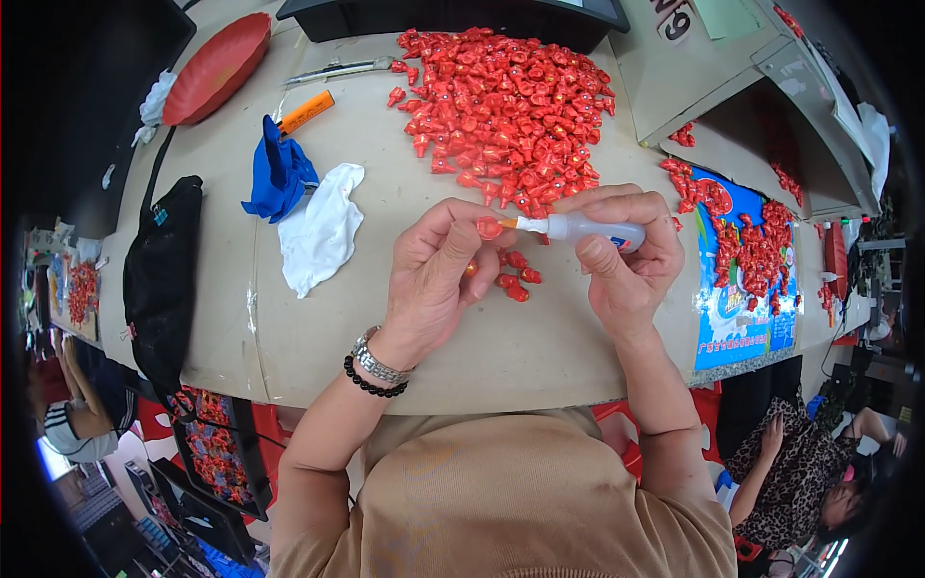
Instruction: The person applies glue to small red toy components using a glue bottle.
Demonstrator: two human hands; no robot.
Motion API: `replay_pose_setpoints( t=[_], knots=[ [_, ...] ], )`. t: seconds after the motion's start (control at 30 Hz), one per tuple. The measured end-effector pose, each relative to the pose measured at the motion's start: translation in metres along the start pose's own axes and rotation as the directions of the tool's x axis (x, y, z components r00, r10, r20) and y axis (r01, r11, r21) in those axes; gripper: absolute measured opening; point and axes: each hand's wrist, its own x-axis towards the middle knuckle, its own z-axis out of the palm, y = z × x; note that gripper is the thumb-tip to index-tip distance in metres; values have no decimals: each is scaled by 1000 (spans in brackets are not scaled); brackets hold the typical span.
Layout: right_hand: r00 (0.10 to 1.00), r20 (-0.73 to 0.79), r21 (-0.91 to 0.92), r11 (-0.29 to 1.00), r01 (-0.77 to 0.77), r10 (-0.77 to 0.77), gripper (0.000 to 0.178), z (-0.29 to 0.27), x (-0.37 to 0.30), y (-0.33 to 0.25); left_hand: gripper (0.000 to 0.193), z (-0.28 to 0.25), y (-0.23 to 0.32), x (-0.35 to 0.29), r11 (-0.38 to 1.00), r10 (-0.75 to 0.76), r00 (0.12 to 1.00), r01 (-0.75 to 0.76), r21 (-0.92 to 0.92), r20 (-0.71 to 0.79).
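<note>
My left hand (pixel 438 275) pinches one small red plastic piece (pixel 488 228) between thumb and fingertips. My right hand (pixel 626 252) grips a small white squeeze bottle (pixel 583 228) with an orange nozzle, its tip touching that piece. Just below the piece, a few loose red pieces (pixel 515 277) lie on the beige table (pixel 385 328). A big heap of the same red pieces (pixel 506 106) covers the table beyond my hands.
A white cloth (pixel 323 231), blue cloth (pixel 279 178), orange utility knife (pixel 306 113) and red oval tray (pixel 217 67) lie at the left. A black bag (pixel 159 270) hangs at the left edge. A blue sheet (pixel 747 279) with red pieces sits at the right. Other people sit nearby.
</note>
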Motion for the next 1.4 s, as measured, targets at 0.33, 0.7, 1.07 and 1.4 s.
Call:
replay_pose_setpoints(
  t=[0.33,0.7,1.07,1.4],
  knots=[
    [996,-74,-52,998,39,-42,22,4,3,1,31,-1,0,0,1000,10,1000,-10,-2,5],
    [999,-51,-25,1000,7,-8,19,2,3,-2,32,-1,2,0,1000,12,1000,-12,0,-5],
    [976,-129,185,971,-152,177,23,-2,8,-1,29,-1,8,2,996,15,995,-23,-83,-95],
    [923,-96,332,886,-324,373,40,5,15,2,38,-25,32,12,976,106,977,-138,-169,-187]
  ],
)
